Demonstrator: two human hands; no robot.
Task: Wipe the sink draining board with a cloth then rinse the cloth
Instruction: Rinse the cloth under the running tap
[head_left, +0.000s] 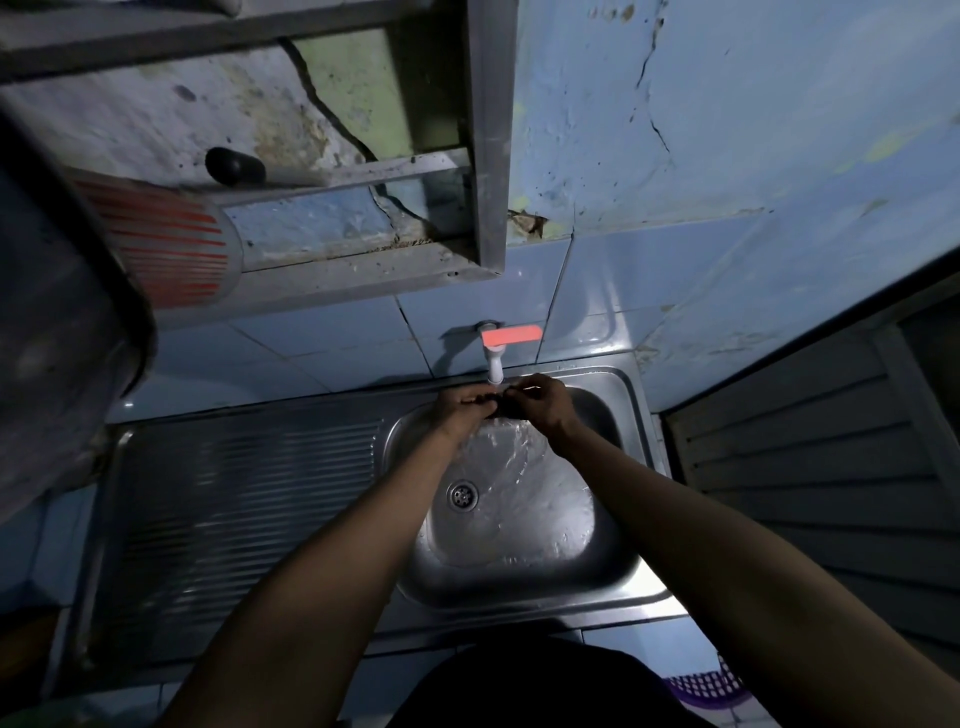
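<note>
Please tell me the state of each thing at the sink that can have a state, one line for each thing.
tap: running; water spreads over the basin floor.
cloth: dark, bunched, held under the spout by both hands.
left hand: grips the cloth.
right hand: pinches the cloth.
sink basin: wet, not filled.
drain: unplugged.
draining board: nothing on it; wet or dry, cannot tell.

Both forearms bare up to left hand (462, 402) and right hand (540, 400); no sleeves, rings, watch visible. Dark garment (545, 686) on torso below the forearms.
</note>
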